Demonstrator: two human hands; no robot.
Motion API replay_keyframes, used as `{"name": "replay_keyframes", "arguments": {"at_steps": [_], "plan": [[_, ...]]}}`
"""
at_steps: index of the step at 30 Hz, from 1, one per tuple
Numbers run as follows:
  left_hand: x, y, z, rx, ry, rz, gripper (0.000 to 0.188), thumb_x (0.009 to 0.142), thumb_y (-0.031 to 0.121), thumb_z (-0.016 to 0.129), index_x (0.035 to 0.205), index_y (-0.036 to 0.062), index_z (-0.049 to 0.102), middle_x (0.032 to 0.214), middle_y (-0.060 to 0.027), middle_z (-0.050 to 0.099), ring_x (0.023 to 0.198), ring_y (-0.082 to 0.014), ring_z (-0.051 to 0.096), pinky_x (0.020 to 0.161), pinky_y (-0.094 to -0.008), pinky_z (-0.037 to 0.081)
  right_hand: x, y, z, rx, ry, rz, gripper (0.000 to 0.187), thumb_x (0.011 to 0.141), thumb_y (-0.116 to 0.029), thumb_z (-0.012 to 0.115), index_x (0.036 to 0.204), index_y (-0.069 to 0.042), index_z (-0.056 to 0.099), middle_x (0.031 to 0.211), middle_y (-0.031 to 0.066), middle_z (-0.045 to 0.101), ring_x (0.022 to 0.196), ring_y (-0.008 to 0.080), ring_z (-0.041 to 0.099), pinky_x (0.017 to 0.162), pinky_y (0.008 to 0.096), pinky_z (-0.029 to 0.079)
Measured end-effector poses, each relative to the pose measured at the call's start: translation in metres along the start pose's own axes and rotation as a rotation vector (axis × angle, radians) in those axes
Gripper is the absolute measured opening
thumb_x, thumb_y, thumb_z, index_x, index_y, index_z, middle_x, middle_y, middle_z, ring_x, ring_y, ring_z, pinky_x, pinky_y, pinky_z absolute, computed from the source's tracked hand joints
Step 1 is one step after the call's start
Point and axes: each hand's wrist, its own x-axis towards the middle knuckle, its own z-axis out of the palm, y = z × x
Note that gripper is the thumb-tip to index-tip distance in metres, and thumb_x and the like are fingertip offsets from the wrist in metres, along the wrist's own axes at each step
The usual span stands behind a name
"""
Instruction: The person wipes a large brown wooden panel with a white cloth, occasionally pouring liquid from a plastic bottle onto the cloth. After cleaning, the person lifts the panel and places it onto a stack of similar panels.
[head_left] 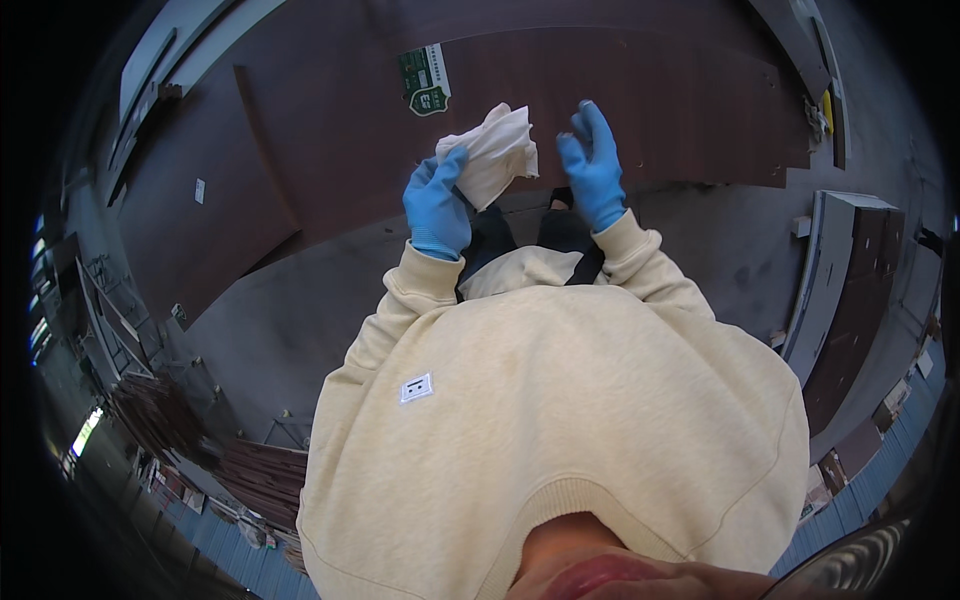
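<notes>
My left hand (438,205), in a blue glove, pinches a crumpled white cloth (490,155) between thumb and fingers. The cloth hangs to the right of that hand, over the near edge of a dark brown panel (350,130). My right hand (594,175), gloved in blue too, is raised to the right of the cloth and apart from it. Its fingers point away from me, with the thumb side held off from them, and nothing shows in it. A green and white label (426,80) lies on the panel just beyond the cloth.
A narrow strip (265,145) lies across the panel's left part, near a small white sticker (200,190). Stacked panels (855,280) stand at the right. More brown boards (255,475) are piled at the lower left. Grey floor (300,330) runs between me and the panel.
</notes>
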Motion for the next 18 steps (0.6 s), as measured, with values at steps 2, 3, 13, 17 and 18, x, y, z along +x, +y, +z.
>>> {"name": "replay_keyframes", "arguments": {"at_steps": [2,3,13,17,18], "plan": [[0.003,0.008,-0.004,-0.028,0.013,-0.040,0.019,0.097,0.012,0.074,0.109,-0.0005,0.065,0.107,-0.0116,0.071,0.098,-0.0248,0.071,0.089,-0.0401,0.061,-0.014,-0.029,0.011,-0.344,-0.085,-0.666,0.055,0.086,-0.022,0.079,0.136,-0.013,0.057,0.148,0.0142,0.060,0.141,0.0358,0.053,0.120,0.0479,0.041],[0.004,0.015,-0.005,-0.040,-0.013,-0.079,0.020,0.097,0.012,0.074,0.109,-0.0004,0.065,0.108,-0.0117,0.071,0.098,-0.0250,0.071,0.089,-0.0400,0.061,-0.017,-0.039,0.015,-0.519,-0.163,-0.883,0.051,0.084,-0.021,0.079,0.131,-0.016,0.059,0.148,0.0143,0.060,0.142,0.0358,0.053,0.121,0.0495,0.038],[0.027,0.043,-0.017,0.180,-0.277,-0.369,0.045,0.105,0.038,0.061,0.132,0.0021,0.064,0.126,-0.0131,0.070,0.111,-0.0265,0.070,0.097,-0.0403,0.059,0.009,-0.005,0.048,-0.642,-0.407,-1.057,0.049,0.073,-0.022,0.086,0.119,-0.018,0.067,0.137,0.0105,0.066,0.109,0.0308,0.072,0.087,0.0404,0.063],[0.024,0.041,-0.009,0.311,-0.227,-0.195,0.040,0.105,0.031,0.064,0.131,0.0010,0.063,0.124,-0.0144,0.070,0.108,-0.0257,0.072,0.092,-0.0378,0.059,0.044,0.008,0.010,-0.723,-0.243,-0.836,0.040,0.075,-0.020,0.084,0.114,-0.014,0.073,0.123,0.0114,0.073,0.104,0.0315,0.073,0.085,0.0412,0.061],[0.026,0.039,-0.015,0.345,-0.195,-0.151,0.038,0.105,0.029,0.064,0.131,0.0014,0.063,0.125,-0.0141,0.070,0.109,-0.0258,0.072,0.092,-0.0379,0.059,0.068,0.020,-0.005,-0.613,-0.101,-0.757,0.035,0.078,-0.019,0.083,0.111,-0.013,0.075,0.116,0.0118,0.075,0.100,0.0324,0.074,0.084,0.0424,0.061]]}}
